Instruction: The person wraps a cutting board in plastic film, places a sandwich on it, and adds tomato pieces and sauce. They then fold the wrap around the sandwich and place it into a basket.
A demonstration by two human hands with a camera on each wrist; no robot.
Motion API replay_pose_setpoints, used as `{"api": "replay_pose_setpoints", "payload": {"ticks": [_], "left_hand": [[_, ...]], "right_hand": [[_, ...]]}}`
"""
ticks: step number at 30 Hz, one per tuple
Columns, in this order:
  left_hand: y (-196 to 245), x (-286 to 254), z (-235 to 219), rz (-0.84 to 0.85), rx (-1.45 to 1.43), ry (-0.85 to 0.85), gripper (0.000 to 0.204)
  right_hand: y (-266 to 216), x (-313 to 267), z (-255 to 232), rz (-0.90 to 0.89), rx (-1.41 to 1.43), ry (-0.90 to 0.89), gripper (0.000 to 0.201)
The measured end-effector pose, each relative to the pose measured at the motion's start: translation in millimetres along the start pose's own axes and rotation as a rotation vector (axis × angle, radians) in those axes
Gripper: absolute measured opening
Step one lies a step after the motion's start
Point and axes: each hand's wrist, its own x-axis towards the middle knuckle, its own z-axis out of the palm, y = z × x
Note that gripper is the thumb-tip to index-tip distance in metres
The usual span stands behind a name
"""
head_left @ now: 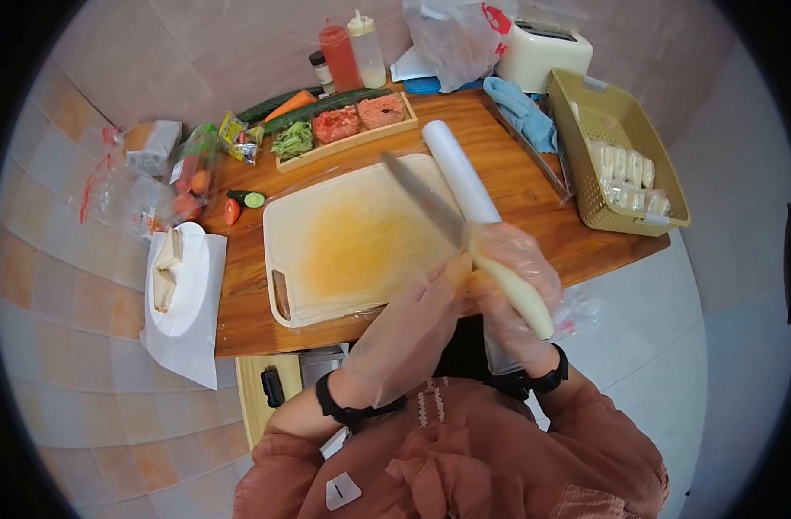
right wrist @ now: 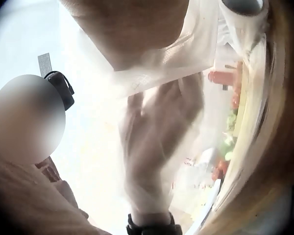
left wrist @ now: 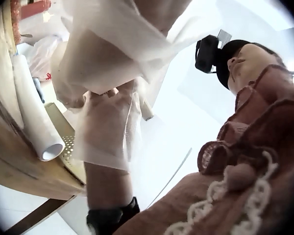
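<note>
Both hands wear clear plastic gloves and meet at the near right corner of the pale cutting board (head_left: 352,242). My right hand (head_left: 510,264) grips the cream handle of a large knife (head_left: 423,201), whose blade points up and left over the board. My left hand (head_left: 452,275) reaches across with straight fingers and touches the right hand's glove by the front of the handle. In the left wrist view the gloved right hand (left wrist: 105,127) fills the middle. The gloved left hand (right wrist: 157,142) shows in the right wrist view. The board is bare, with an orange stain.
A roll of film (head_left: 460,177) lies right of the board. Behind it is a wooden tray of fillings (head_left: 344,125), cucumbers, a carrot and sauce bottles (head_left: 352,52). Right: a basket (head_left: 586,130), blue cloth (head_left: 521,112), toaster (head_left: 542,52). Left: plate with bread (head_left: 184,277).
</note>
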Motion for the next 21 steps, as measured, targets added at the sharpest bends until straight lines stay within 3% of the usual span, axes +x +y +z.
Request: {"api": "replay_pose_setpoints", "payload": {"ticks": [3, 4, 5, 6, 8, 9, 10, 12, 14, 16, 19, 21], "left_hand": [[-5, -7, -15, -0.108, -0.139, -0.044, 0.042], [-14, -13, -30, -0.167, 0.013, -0.209, 0.043], [-15, -17, -41, -0.226, 0.168, -0.374, 0.044], [-11, -20, -52, -0.227, 0.165, -0.378, 0.044], [11, -28, -65, -0.372, 0.562, -0.639, 0.041], [20, -31, -69, -0.27, 0.621, -0.621, 0.037], [37, -33, -69, -0.273, 0.618, -0.622, 0.037], [72, -27, -72, -0.484, 0.614, -0.258, 0.032], [71, 6, -114, 0.004, 1.203, -0.216, 0.028], [62, 50, -148, 0.291, 1.174, -0.053, 0.026], [56, 120, -180, 0.375, 1.373, 0.037, 0.027], [48, 154, -187, 0.548, 1.432, 0.075, 0.035]], "right_hand": [[21, -7, -17, 0.042, -0.067, 0.122, 0.037], [22, -4, -18, 0.042, -0.071, 0.115, 0.037], [21, 1, -18, 0.079, 0.007, 0.222, 0.037], [21, 5, -18, 0.116, 0.086, 0.333, 0.038], [24, 10, -26, 0.137, 0.113, 0.344, 0.035], [24, 12, -28, 0.179, 0.033, 0.319, 0.034], [25, 14, -30, 0.218, -0.047, 0.29, 0.033], [31, 13, -30, 0.227, -0.02, 0.261, 0.035], [34, 15, -27, 0.181, -0.055, 0.132, 0.035], [32, 18, -27, 0.236, -0.044, 0.092, 0.035], [38, 22, -33, 0.329, -0.132, 0.032, 0.032], [41, 29, -35, 0.294, -0.164, 0.003, 0.032]]}}
